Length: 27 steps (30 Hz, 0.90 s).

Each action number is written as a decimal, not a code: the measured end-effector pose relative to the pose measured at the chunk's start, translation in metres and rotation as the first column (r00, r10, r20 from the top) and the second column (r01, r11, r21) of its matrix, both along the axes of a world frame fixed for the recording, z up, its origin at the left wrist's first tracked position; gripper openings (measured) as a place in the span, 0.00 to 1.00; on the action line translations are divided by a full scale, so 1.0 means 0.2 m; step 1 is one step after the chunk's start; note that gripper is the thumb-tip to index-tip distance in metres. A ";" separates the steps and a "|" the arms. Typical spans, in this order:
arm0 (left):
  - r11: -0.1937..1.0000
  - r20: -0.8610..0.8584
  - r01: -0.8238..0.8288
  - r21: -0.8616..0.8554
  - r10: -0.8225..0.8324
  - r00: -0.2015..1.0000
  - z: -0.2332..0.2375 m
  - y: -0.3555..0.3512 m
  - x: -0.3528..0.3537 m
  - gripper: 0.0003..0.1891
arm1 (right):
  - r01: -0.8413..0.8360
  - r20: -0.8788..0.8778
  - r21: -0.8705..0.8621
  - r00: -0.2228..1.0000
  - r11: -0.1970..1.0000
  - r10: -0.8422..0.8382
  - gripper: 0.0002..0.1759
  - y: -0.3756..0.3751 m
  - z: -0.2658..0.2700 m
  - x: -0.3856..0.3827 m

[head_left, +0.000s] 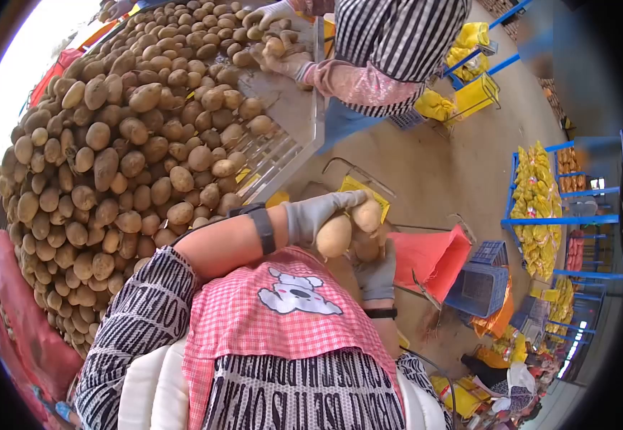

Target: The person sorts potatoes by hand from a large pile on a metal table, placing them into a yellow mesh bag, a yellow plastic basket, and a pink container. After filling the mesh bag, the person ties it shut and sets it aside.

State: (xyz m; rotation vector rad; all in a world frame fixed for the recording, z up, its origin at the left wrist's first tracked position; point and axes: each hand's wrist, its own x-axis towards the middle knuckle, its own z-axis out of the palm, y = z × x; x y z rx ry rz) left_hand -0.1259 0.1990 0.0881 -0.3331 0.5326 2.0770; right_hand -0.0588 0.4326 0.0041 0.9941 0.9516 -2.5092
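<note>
Beside the slatted edge of the sorting table [272,172], the person's left hand [310,218], in a gray glove, is curled around two pale potatoes [334,236]. Close below, the gloved right hand [377,278] is at a third potato [367,249]; its fingers are partly hidden, so how firmly it grips cannot be told. A large heap of brown potatoes [132,132] covers much of the table to the left. Across it, a co-worker [405,36] in a striped top has both gloved hands among potatoes. An open red mesh bag [426,258] hangs to the right, near a blue plastic crate [478,290].
</note>
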 end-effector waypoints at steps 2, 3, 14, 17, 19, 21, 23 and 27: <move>0.974 0.074 0.057 -0.220 -0.041 0.996 -0.08 0.03 -0.05 0.20 | 0.043 0.017 -0.002 0.999 0.999 -0.043 0.32 0.07 0.00 -0.01; 0.952 0.119 0.054 -0.302 -0.018 0.993 -0.13 0.04 -0.06 0.18 | 0.050 0.020 0.000 0.999 0.999 -0.050 0.32 0.09 -0.01 -0.01; 0.693 -0.244 -0.451 -0.562 0.383 0.891 -0.40 -0.63 0.65 0.16 | -0.587 0.018 -0.006 0.810 0.810 0.587 0.27 -0.48 -0.24 -0.35; 0.568 -0.278 -0.580 -0.583 0.532 0.800 -0.19 -0.74 0.88 0.16 | -0.727 -0.026 0.202 0.666 0.657 0.745 0.25 -0.71 -0.18 -0.38; 0.414 -0.378 -0.663 -0.623 0.583 0.719 -0.19 -0.74 1.03 0.15 | -0.790 -0.062 0.230 0.571 0.568 0.819 0.25 -0.85 -0.08 -0.42; 0.235 -0.480 -0.727 -0.645 0.616 0.625 -0.18 -0.72 1.21 0.14 | -0.846 -0.092 0.335 0.409 0.415 0.908 0.25 -1.04 0.04 -0.41; -0.175 -0.707 -0.797 -0.579 0.595 0.382 -0.20 -0.70 1.40 0.14 | -0.857 -0.095 0.398 0.316 0.327 0.944 0.23 -1.25 0.12 -0.31; -0.791 -0.843 -0.389 -0.472 0.275 0.463 -0.22 -0.71 1.64 0.17 | -0.871 -0.208 0.491 -0.083 0.031 0.975 0.19 -1.59 0.23 -0.12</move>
